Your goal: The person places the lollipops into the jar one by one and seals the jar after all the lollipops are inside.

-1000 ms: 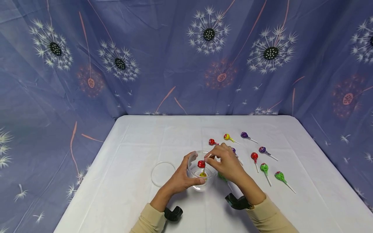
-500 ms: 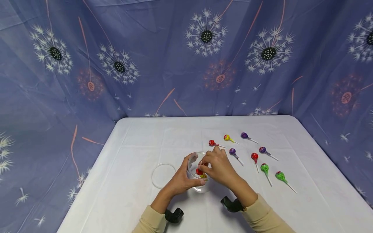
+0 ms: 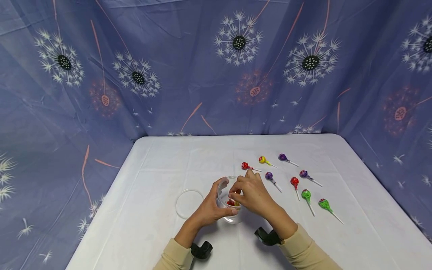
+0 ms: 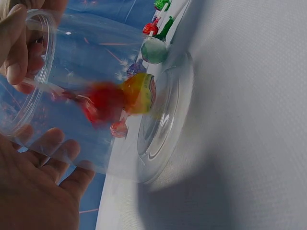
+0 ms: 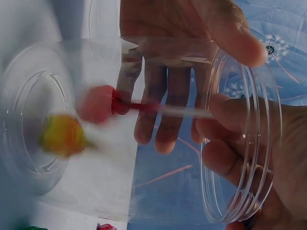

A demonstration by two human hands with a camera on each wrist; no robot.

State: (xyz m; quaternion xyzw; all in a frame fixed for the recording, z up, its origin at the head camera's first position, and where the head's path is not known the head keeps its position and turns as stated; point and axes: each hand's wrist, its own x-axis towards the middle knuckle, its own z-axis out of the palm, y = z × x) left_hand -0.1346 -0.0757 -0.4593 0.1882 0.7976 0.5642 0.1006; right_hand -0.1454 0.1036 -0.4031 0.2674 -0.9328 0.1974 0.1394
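Note:
A clear plastic jar (image 3: 233,220) stands tilted slightly on the table, with my left hand (image 3: 209,208) gripping it around the side near its mouth. My right hand (image 3: 253,191) reaches into the jar's mouth and pinches the white stick of a red lollipop (image 5: 98,104). That lollipop hangs head down inside, blurred in both wrist views. Near the jar's bottom is a yellow lollipop (image 5: 62,135), close to the red one. In the left wrist view the right hand's fingers (image 4: 18,69) are at the rim, and the red head overlaps the yellow head (image 4: 139,93).
Left of the jar a clear round lid (image 3: 176,204) lies on the white table (image 3: 141,225). To the right lie several wrapped lollipops, among them a green one (image 3: 324,204), a purple one (image 3: 282,157) and a red one (image 3: 294,181). A patterned cloth (image 3: 189,67) hangs behind.
My right hand has moved left and down into the jar's mouth, lowering the red lollipop toward the bottom beside the yellow one. The left hand keeps its grip on the jar.

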